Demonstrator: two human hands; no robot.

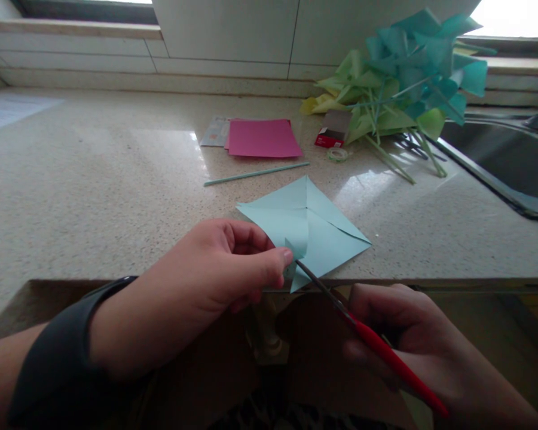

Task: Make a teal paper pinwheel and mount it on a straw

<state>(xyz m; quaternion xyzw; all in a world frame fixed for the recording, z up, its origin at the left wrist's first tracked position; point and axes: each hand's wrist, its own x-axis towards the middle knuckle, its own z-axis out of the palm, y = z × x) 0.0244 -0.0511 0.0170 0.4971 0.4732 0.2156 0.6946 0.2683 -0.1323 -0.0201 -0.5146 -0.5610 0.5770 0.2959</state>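
A light blue square of paper (336,239) lies at the counter's front edge, one corner jutting past it. Creases and slits run from its corners toward the middle. My left hand (246,263) pinches the paper's near left edge between thumb and fingers, and a small flap curls up there. In my right hand (399,334) is a pair of scissors (376,346) with red handles. Their dark blades point up and left, the tips at the cut near the paper's front corner, close to my left thumb.
Behind the paper lie a thin blue paper stick (255,174) and a stack of pink sheets (264,138). A red box (330,138), a tape roll (337,154) and a heap of blue and green paper pinwheels (412,71) sit farther right, beside the metal sink (497,149).
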